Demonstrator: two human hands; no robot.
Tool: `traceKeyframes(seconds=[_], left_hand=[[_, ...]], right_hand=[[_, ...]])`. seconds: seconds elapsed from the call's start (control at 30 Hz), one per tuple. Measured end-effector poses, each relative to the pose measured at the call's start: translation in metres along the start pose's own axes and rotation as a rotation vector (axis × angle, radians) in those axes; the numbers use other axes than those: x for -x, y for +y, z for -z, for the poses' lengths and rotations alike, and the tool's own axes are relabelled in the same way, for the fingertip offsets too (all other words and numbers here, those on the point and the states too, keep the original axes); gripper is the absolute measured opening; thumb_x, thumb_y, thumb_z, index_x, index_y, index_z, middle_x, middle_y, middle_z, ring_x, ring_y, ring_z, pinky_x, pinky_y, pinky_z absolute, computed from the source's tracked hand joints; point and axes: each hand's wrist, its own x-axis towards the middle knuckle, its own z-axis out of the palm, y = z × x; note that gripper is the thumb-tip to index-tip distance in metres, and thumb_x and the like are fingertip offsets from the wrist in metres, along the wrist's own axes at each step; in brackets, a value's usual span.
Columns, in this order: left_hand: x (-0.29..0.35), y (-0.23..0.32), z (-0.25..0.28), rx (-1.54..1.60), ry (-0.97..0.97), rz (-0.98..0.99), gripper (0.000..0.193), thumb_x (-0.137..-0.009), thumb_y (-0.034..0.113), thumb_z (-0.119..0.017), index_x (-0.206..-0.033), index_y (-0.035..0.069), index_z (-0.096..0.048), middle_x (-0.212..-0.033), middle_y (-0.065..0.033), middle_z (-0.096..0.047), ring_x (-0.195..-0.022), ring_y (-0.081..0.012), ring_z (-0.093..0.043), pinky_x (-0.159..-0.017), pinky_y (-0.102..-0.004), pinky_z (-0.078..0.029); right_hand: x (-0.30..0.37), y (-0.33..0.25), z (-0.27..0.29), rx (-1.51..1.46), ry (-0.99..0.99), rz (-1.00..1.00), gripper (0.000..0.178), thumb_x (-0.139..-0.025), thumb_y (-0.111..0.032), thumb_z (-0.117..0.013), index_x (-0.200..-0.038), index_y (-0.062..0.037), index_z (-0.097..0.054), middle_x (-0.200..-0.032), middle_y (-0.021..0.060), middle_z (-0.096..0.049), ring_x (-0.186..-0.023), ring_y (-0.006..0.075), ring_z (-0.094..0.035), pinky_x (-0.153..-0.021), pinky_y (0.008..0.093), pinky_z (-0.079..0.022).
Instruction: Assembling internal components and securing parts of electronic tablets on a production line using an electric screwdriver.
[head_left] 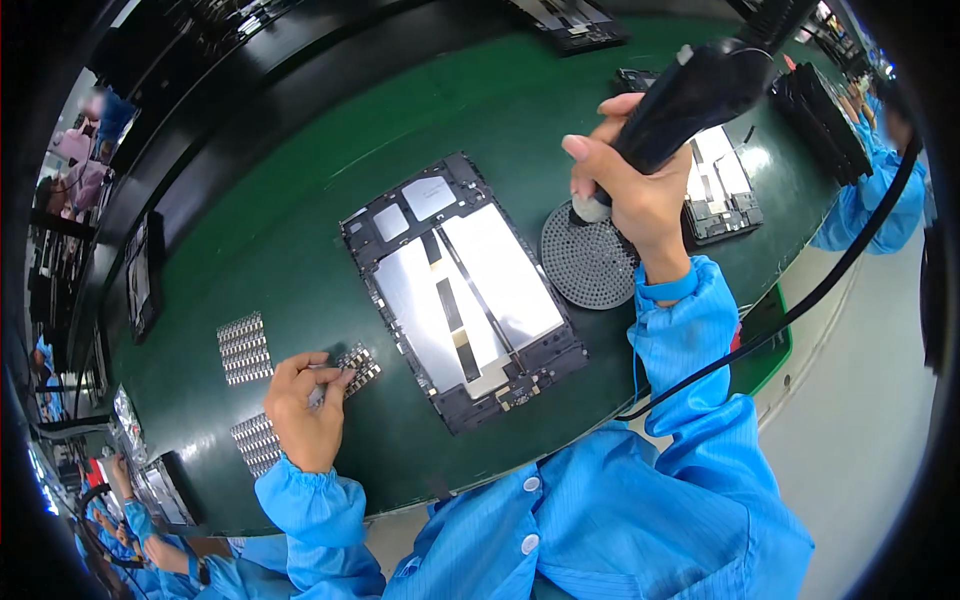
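My right hand is wrapped round a black electric screwdriver. The driver's lower end is over a round grey screw tray full of small holes; whether its bit touches the tray I cannot tell. My left hand has thumb and forefinger closed at the edge of a small sheet of electronic parts, partly hidden by the fingers. Between the hands lies an opened tablet, its silver battery area, dark ribbon cables and circuit board showing.
Another sheet of small parts lies left of my left hand, and one more is below it. A second opened device lies beyond my right wrist. A black cable arcs across the right side. Dark panels are stacked at far right, near a co-worker's blue sleeve.
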Motion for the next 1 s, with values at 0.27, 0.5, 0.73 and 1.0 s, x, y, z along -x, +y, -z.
traceKeyframes(seconds=[0.27, 0.5, 0.73, 1.0], left_hand=[[-0.008, 0.024, -0.017, 0.313, 0.072, 0.036, 0.010, -0.071, -0.002, -0.074, -0.075, -0.002, -0.066, -0.075, -0.0107, -0.067, -0.061, -0.0146, -0.061, -0.058, -0.0253, -0.047], [-0.006, 0.021, -0.022, 0.354, 0.071, 0.029, 0.014, -0.072, -0.002, -0.074, -0.084, -0.001, -0.069, -0.071, -0.0102, -0.065, -0.057, -0.0134, -0.059, -0.053, -0.0245, -0.046], [-0.013, 0.017, -0.033, 0.329, 0.024, -0.081, 0.023, -0.075, 0.001, -0.070, -0.097, 0.003, -0.069, -0.070, -0.0115, -0.061, -0.053, -0.0224, -0.057, -0.049, -0.0312, -0.045], [-0.013, 0.010, -0.038, 0.205, 0.005, -0.179, 0.036, -0.076, 0.002, -0.065, -0.111, 0.012, -0.066, -0.072, -0.0068, -0.056, -0.060, -0.0271, -0.059, -0.053, -0.0391, -0.048]], right_hand=[[0.004, 0.009, 0.000, 0.060, -0.072, -0.015, 0.030, -0.073, 0.002, -0.076, -0.095, 0.0012, -0.055, -0.061, 0.0031, -0.061, -0.047, 0.0091, -0.056, -0.045, 0.0221, -0.043], [0.007, 0.010, -0.006, 0.040, -0.089, -0.007, 0.030, -0.073, 0.001, -0.077, -0.094, 0.0003, -0.055, -0.061, 0.0028, -0.060, -0.047, 0.0083, -0.055, -0.043, 0.0214, -0.042], [0.008, -0.021, -0.020, 0.048, -0.084, 0.097, 0.039, -0.077, 0.003, -0.071, -0.110, 0.0011, -0.049, -0.063, 0.0043, -0.059, -0.050, 0.0113, -0.056, -0.046, 0.0233, -0.043], [0.012, -0.023, -0.133, -0.148, -0.392, 0.045, 0.036, -0.074, 0.003, -0.073, -0.104, 0.0035, -0.054, -0.061, 0.0037, -0.061, -0.050, 0.0084, -0.057, -0.046, 0.0211, -0.043]])
